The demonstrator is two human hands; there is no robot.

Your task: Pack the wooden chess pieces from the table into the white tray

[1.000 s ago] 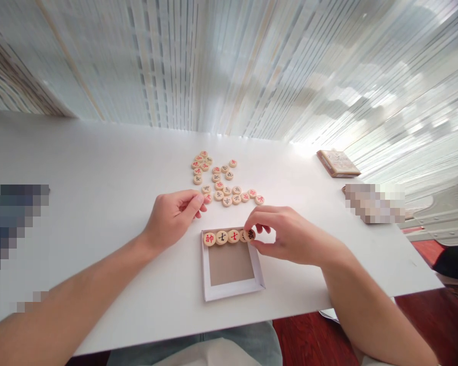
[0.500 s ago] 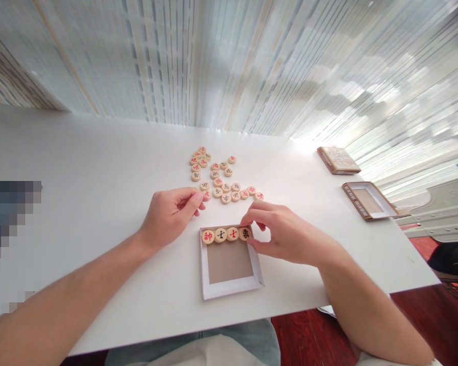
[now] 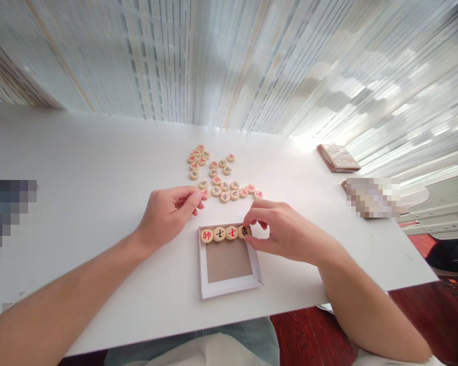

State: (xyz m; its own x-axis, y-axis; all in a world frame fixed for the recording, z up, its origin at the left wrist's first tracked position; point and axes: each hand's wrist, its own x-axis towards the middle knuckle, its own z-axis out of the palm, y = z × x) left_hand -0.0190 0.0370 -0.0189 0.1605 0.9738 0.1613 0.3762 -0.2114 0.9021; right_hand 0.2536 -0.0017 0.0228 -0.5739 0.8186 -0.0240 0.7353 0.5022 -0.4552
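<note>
A white-rimmed shallow box (image 3: 232,290) lies before me with a row of Chinese chess pieces along its far edge. At the right end of that row, my right hand (image 3: 278,226) has thumb and fingertips around a black-lettered Chinese chess piece (image 3: 244,232). Further left in the row are a red-lettered piece (image 3: 231,233), a black-lettered piece (image 3: 219,234) and another red-lettered piece (image 3: 206,235). My left hand (image 3: 171,211) is closed in a pinch above the table, by a red-lettered loose piece (image 3: 205,194); what its fingers hold, if anything, is hidden.
Several loose pieces (image 3: 224,186) are scattered on the white table (image 3: 110,168) beyond the box. A closed box (image 3: 338,157) lies at the far right, with a blurred-out item (image 3: 373,197) nearer the table's edge. A striped curtain (image 3: 198,61) hangs behind.
The right-hand fingers have shifted slightly on the black-lettered piece at the row's end. The left hand stays nearly still, and the whole view has moved a little.
</note>
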